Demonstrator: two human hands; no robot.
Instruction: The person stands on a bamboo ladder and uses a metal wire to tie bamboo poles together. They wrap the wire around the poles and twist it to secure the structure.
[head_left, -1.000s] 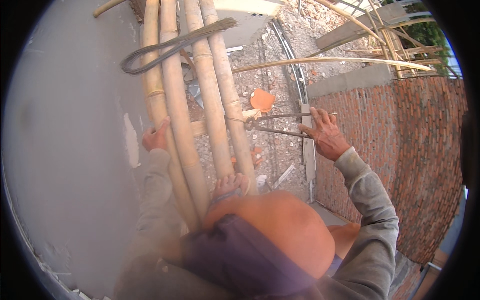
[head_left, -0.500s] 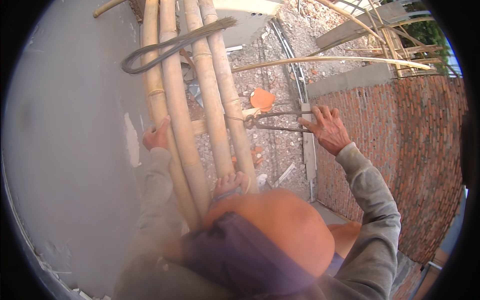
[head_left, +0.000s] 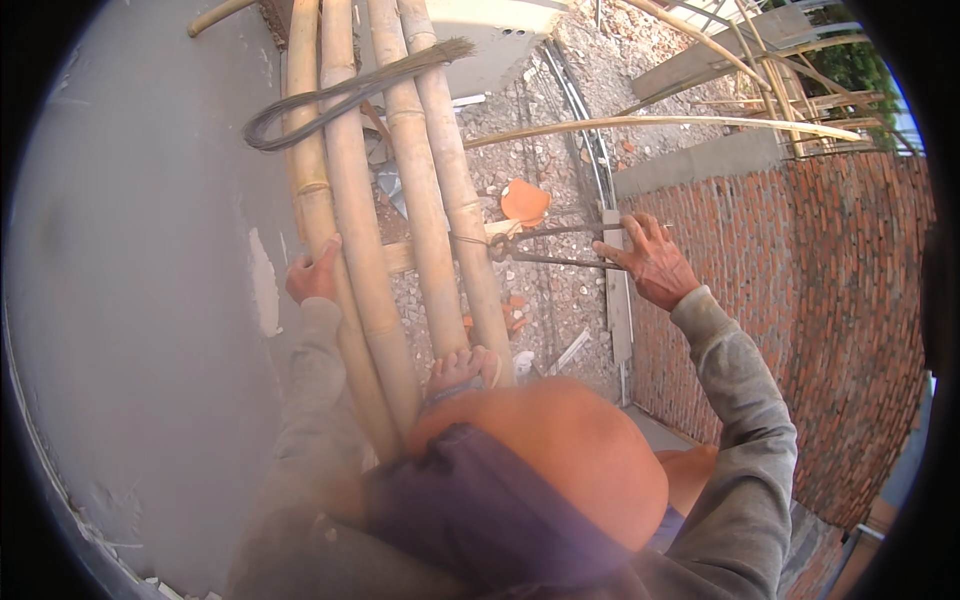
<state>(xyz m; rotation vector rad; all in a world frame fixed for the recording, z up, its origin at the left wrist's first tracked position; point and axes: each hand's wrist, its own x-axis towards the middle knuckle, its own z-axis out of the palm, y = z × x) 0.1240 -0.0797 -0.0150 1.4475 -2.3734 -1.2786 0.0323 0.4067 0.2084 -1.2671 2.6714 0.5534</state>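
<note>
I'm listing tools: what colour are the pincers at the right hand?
The pincers are dark greyish brown, clearest in the head view.

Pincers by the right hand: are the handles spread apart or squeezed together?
Spread apart: a clear gap shows between the pincer handles at the right hand.

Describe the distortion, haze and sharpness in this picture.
Head view, right: brick wall curves near the image rim; head view, bottom: pale haze softens the dark cloth and left sleeve; head view, middle: bamboo poles look clearer.
</note>
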